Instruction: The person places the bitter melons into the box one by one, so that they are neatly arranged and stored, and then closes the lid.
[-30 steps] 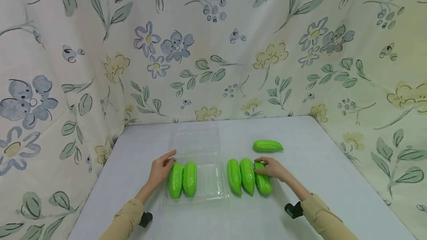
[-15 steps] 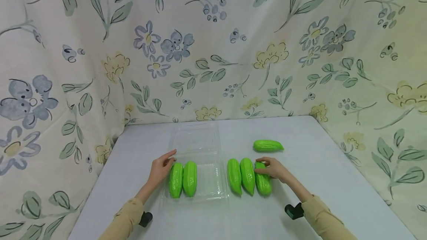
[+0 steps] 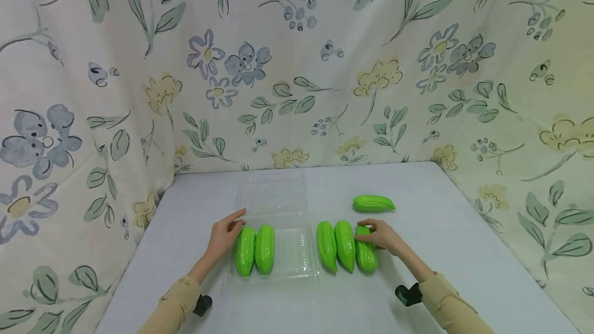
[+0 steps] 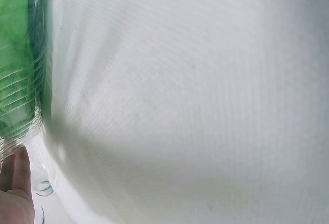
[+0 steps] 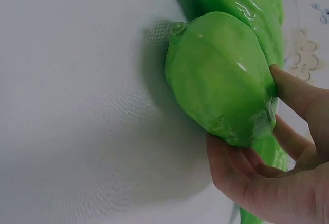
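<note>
My right hand (image 3: 379, 234) pinches the far end of a glossy green gourd-like vegetable (image 3: 367, 259) with thumb and fingers; in the right wrist view this vegetable (image 5: 221, 75) fills the middle, a small nub at its tip. Left of it lie two more such vegetables (image 3: 345, 246), side by side on the table. My left hand (image 3: 224, 236) holds the far left corner of an open clear plastic box (image 3: 294, 251). Inside the box, two green vegetables (image 3: 264, 249) lie along its left half. In the left wrist view, the left hand's fingers (image 4: 21, 170) meet the box's ribbed wall.
One more green vegetable (image 3: 373, 202) lies crosswise behind the right hand. The box's clear lid (image 3: 273, 193) is folded back flat on the white table (image 3: 352, 308). A floral curtain (image 3: 297, 66) hangs behind and along both sides.
The vegetable under my right hand has turned very slightly. Both hands otherwise stay in place, and the box and the other vegetables have not moved.
</note>
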The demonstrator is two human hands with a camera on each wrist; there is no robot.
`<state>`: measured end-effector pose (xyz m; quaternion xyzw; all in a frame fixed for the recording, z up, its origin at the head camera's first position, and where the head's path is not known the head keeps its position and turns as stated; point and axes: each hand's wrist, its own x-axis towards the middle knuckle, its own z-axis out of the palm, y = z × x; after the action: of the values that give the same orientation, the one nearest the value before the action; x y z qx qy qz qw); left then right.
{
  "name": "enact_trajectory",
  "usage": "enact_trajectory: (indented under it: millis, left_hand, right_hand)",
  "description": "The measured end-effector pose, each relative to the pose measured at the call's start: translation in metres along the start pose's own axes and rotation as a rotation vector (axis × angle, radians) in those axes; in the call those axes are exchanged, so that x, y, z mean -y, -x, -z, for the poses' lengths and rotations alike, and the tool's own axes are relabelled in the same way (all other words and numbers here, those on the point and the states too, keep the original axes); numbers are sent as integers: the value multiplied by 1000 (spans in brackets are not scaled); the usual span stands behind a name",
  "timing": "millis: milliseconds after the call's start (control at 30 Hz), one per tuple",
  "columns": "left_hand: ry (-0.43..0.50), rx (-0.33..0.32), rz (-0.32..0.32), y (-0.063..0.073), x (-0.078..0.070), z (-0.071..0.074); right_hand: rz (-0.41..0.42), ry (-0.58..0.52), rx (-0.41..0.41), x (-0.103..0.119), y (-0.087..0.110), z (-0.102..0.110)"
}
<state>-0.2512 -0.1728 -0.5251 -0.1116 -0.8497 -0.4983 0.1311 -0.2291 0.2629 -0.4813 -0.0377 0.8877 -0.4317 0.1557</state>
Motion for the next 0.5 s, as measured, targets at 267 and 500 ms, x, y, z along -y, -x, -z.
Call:
enact_trajectory:
  millis: [267, 500]
  left_hand:
    - [-10, -1, -4, 0, 1, 0]
    - [-23, 1, 20, -1, 0, 0]
  right_hand:
    - [-70, 6, -29, -1, -2, -3]
    - [-73, 9, -32, -2, -3, -3]
